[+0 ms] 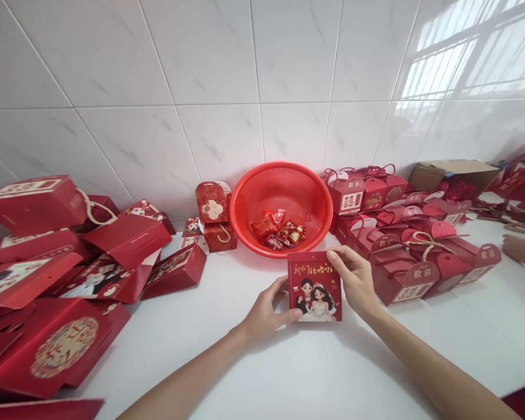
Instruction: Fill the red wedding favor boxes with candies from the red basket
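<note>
2 forearms (201, 373): reaching in below the grip.
Left hand (266, 310): pinching lower left edge of bride-and-groom carton (315, 289).
Right hand (353, 279): pinching its upper right corner.
Carton: between 2 hands; perhaps creasable if squeezed.
Red colander (284, 182), just beyond grip: could spill wrapped sweets (284, 231) if bumped.

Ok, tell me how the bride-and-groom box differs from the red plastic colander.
The bride-and-groom box has a rectangular, printed front; the red plastic colander is round and perforated. The box is held in the left hand and right hand, while the colander stands on the white tabletop. The colander is larger than the box. Both are red.
</note>
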Demonstrator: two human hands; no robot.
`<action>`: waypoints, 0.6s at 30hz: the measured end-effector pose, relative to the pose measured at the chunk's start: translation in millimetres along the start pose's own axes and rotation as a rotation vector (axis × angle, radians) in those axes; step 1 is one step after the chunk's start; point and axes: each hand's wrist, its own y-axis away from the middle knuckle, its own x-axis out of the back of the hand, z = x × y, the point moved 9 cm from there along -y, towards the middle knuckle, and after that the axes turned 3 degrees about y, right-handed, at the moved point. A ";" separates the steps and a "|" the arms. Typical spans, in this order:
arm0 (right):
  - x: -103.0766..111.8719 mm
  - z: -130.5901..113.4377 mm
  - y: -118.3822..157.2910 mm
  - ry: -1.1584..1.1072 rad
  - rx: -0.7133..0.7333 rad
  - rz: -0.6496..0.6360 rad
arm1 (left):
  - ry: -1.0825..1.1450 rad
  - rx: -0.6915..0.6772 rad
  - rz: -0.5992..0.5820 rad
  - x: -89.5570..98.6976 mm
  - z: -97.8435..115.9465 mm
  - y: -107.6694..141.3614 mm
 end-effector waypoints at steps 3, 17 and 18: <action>-2.3 -1.9 -4.6 0.023 0.001 -0.083 | 0.003 0.011 0.057 5.1 -1.7 -0.4; 13.8 -40.4 -13.6 0.468 0.377 -0.072 | -0.083 0.030 0.440 41.8 -13.3 3.5; 24.8 -44.4 -15.4 0.461 0.385 0.013 | -0.082 0.044 0.455 44.0 -15.9 3.6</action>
